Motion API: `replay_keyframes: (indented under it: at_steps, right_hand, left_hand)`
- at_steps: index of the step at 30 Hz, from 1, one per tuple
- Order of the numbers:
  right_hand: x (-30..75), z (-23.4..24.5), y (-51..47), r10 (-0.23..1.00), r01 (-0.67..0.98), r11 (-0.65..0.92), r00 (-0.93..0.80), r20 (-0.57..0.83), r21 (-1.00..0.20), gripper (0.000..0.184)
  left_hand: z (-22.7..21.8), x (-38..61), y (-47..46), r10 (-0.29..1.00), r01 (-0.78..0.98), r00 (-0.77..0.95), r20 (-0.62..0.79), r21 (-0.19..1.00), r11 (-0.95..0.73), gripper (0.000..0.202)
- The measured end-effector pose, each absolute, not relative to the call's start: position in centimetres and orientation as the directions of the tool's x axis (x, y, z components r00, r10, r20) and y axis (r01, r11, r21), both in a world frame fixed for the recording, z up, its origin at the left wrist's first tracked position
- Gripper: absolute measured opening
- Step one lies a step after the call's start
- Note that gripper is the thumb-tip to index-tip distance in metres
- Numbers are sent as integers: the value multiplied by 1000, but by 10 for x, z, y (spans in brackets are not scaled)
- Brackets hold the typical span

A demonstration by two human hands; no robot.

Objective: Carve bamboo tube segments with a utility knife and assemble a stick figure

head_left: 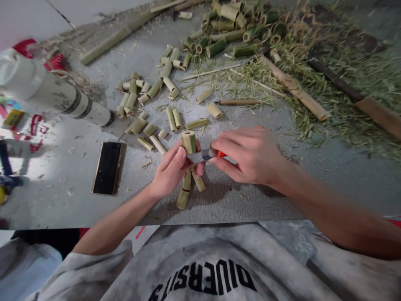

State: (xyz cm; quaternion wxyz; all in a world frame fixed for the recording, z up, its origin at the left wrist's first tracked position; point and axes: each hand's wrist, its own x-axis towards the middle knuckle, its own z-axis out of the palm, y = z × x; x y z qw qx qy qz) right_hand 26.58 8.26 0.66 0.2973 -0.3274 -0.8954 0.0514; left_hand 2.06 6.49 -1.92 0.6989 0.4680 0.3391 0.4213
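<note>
In front of me at the middle of the table, my left hand (175,167) grips a short bamboo piece (188,143) with its cut end facing up. My right hand (250,156) is closed around the orange handle of a utility knife (203,155). The knife's blade points left and lies against the bamboo piece, close to my left thumb. Below my left hand hang or lie joined bamboo segments (184,193); whether they are attached to the held piece is hidden by my fingers.
Bamboo figures (163,75) and loose cut tubes (138,125) lie beyond my hands. A phone (108,168) and a white bottle (56,90) are at left. A thin wooden-handled tool (238,102), a large blade (333,77) and green shavings (316,113) spread at right.
</note>
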Motion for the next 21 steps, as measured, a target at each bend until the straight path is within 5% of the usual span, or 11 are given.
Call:
replay_keyframes:
  at_steps: [11, 17, 21]
  right_hand:
    - [265, 7, 82, 566, 610, 781, -600, 566, -134, 35]
    - [294, 25, 98, 809, 842, 429, -196, 555, -327, 48]
    - [290, 21, 98, 650, 670, 674, -339, 680, -310, 29]
  left_hand:
    - [-19, 18, 61, 871, -330, 488, 59, 936, 122, 41]
    - [-23, 21, 47, 722, -347, 680, 127, 924, 164, 38]
    - [-18, 25, 55, 852, -361, 523, 28, 913, 192, 43]
